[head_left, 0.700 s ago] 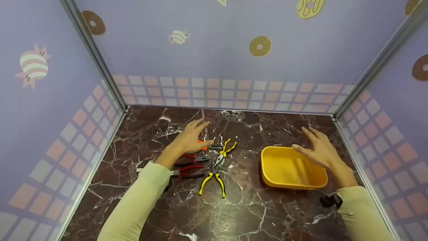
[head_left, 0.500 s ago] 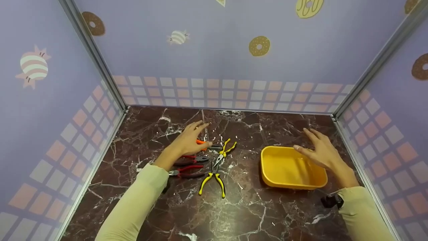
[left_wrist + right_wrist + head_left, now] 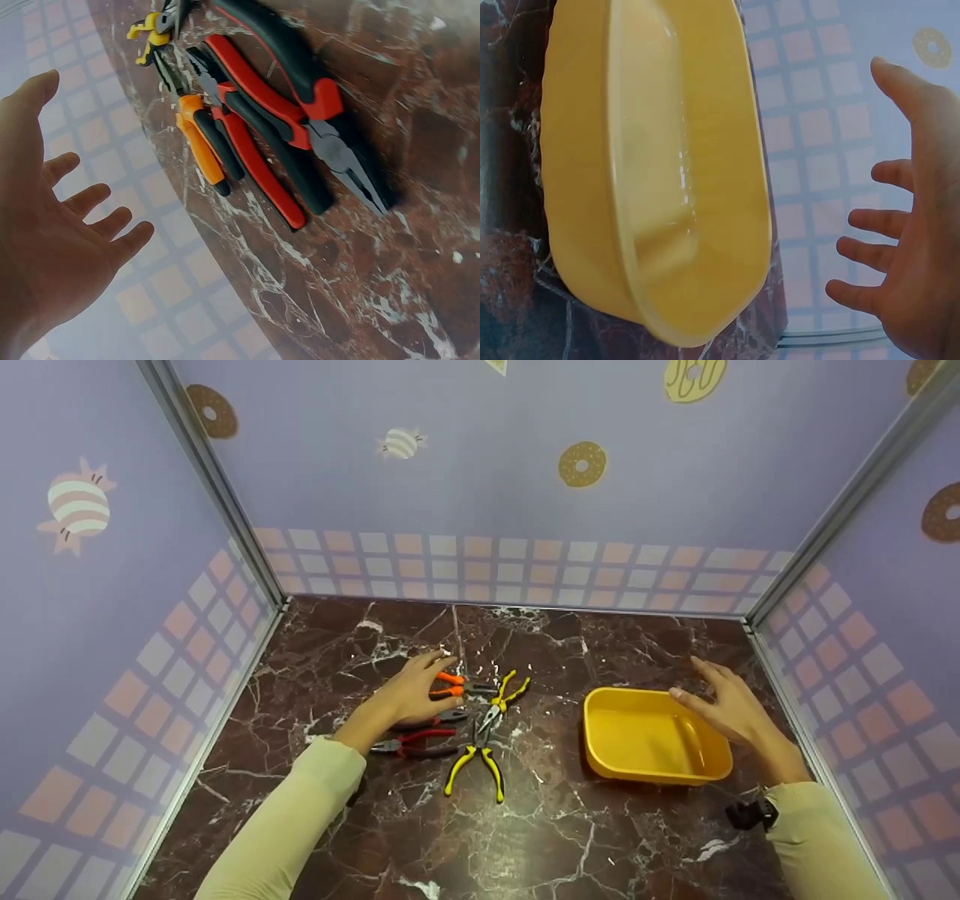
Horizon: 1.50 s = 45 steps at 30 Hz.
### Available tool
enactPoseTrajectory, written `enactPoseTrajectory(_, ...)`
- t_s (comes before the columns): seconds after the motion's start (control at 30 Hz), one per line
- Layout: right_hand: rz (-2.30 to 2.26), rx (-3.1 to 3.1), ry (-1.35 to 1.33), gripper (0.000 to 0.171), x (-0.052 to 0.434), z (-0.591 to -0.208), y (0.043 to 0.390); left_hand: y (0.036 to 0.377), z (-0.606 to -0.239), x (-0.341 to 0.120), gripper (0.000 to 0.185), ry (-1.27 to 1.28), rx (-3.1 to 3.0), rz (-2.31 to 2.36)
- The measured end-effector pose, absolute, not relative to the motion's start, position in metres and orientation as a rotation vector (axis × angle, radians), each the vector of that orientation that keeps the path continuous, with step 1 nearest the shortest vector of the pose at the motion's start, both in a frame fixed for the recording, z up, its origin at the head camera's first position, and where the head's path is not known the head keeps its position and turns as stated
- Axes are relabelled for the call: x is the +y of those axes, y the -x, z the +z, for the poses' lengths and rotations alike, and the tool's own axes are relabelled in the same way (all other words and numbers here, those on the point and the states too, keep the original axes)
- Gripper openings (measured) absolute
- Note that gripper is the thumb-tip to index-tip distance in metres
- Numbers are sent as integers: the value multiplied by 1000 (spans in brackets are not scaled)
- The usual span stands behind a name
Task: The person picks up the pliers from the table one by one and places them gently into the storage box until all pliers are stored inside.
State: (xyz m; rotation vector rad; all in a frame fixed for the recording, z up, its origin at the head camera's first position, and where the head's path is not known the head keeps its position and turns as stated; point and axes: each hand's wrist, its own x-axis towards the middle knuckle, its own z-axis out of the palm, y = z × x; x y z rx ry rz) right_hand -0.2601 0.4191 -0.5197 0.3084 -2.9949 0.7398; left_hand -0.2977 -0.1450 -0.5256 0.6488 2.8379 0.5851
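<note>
Since the earlier frames the left hand point(image 3: 409, 694) has drawn back and lowered, uncovering the orange pliers point(image 3: 454, 685), fingers spread, gripping nothing; pickup looks imminent. Right hand point(image 3: 731, 709) hovers open beside the yellow tray point(image 3: 652, 769). The pliers lie flat on the marble, long axis left-right, nose toward the tray.

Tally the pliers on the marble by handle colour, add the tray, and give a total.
Orange-handled pliers: 1
Red-and-black pliers: 2
Yellow-and-black pliers: 2
Yellow tray: 1
Total: 6
</note>
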Motion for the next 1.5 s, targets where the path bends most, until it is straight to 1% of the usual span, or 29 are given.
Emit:
enactPoseTrajectory(0.27,770,-3000,-265,87,427,-528,258,293,-534,-156,83,-635,2811,524)
enactPoseTrajectory(0.5,805,-3024,-215,88,434,-535,257,291,-542,-165,80,-571,2811,500)
enactPoseTrajectory(0.73,880,-3049,-135,91,437,-540,253,287,-549,-174,85,-552,2788,469)
enactPoseTrajectory(0.97,958,-3046,-77,92,439,-548,253,284,-557,-183,69,-576,2796,463)
enactPoseTrajectory(1.17,1093,-3046,-20,93,440,-554,250,282,-563,-189,61,-596,2807,404)
enactPoseTrajectory(1.27,1158,-3043,14,95,441,-556,249,282,-564,-190,58,-602,2812,371)
enactPoseTrajectory(1.4,1191,-3049,56,99,443,-557,249,281,-566,-191,59,-580,2801,356)
enactPoseTrajectory(1.5,1210,-3053,76,98,444,-559,250,281,-570,-193,61,-571,2806,351)
